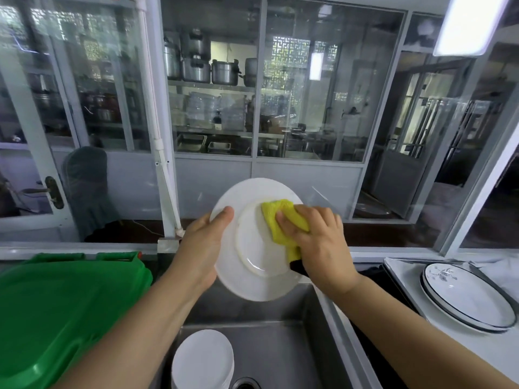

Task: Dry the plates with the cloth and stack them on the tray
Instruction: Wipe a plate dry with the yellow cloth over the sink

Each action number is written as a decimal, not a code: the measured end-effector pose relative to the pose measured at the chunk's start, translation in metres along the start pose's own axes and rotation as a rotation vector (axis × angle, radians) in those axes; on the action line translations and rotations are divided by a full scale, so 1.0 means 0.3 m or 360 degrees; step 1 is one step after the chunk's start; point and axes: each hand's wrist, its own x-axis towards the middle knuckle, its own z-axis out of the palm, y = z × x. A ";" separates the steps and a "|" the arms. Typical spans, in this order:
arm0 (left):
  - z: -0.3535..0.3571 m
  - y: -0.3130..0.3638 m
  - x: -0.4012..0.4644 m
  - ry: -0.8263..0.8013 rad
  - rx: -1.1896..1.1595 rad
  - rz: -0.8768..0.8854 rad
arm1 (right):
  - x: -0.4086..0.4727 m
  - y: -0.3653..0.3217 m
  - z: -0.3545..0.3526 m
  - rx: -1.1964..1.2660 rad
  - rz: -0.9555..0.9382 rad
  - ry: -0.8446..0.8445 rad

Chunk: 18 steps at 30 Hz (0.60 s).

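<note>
So I've got the white plate [254, 242] tilted up over the sink [280, 341], left hand [200, 248] with its grip clamped on the plate's left rim, thumb on the face, and right hand [317, 242] with fingers pressed flat on the yellow cloth [280, 220] against the plate's upper right. I'd say work the cloth in circles out to the rim, turn the plate, do the back too, then stack it on the patterned plates [466, 296] on the tray [404, 276] right of the sink; more white plates [202, 357] wait in the sink. No readable writing or brands anywhere I can see.
</note>
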 end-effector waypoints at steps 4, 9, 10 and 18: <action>-0.023 -0.007 -0.005 -0.0013 -0.0083 0.0007 | 0.040 -0.136 0.032 -0.0004 -0.0040 0.0161; -0.088 -0.029 0.018 -0.0019 -0.0143 -0.0076 | 0.009 -0.259 0.067 -0.0024 -0.0112 0.0110; -0.099 -0.036 0.023 -0.0035 -0.0138 -0.0089 | 0.019 -0.258 0.068 -0.0052 -0.0092 0.0086; -0.114 -0.053 0.035 -0.0111 -0.0152 -0.0046 | 0.048 -0.242 0.043 -0.0120 0.0373 -0.0189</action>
